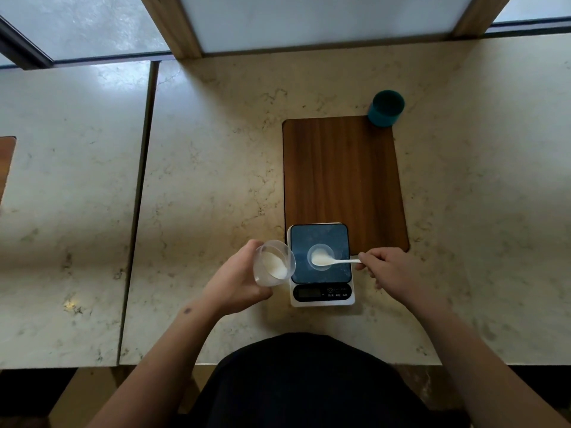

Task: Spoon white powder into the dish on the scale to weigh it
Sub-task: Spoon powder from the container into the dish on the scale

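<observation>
A small white kitchen scale (321,296) with a dark weighing plate stands near the table's front edge. A clear round dish (321,249) rests on the plate and holds some white powder. My right hand (392,273) grips the handle of a white plastic spoon (343,261), whose bowl lies over the dish with powder in it. My left hand (234,282) holds a clear plastic cup (273,267) tilted toward the scale, just left of it, with white powder inside.
A dark wooden board (340,171) lies behind and partly under the scale. A teal cup (386,108) stands at the board's far right corner. The marble table (216,180) has a seam on the left. A wood-framed window runs along the back.
</observation>
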